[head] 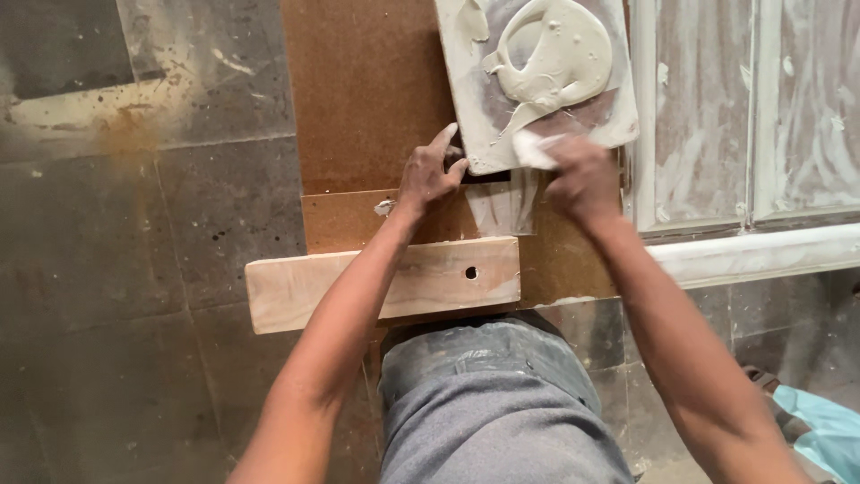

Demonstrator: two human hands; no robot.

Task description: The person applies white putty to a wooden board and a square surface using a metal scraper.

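A pale wooden plank with a round hole (pixel 385 282) is lying across the brown fibreboard sheet (pixel 367 99), just below both wrists. The left hand (pixel 430 175) is gripping the lower left corner of the square grey board smeared with cream putty (pixel 537 76), its fingers curled on the edge and forefinger stretched up. Just right of that grip, the right hand (pixel 582 179) is pinching a blurred white scraper blade (pixel 535 151) against the board's lower edge. Further right, a putty-streaked white panelled door (pixel 743 116) is lying flat.
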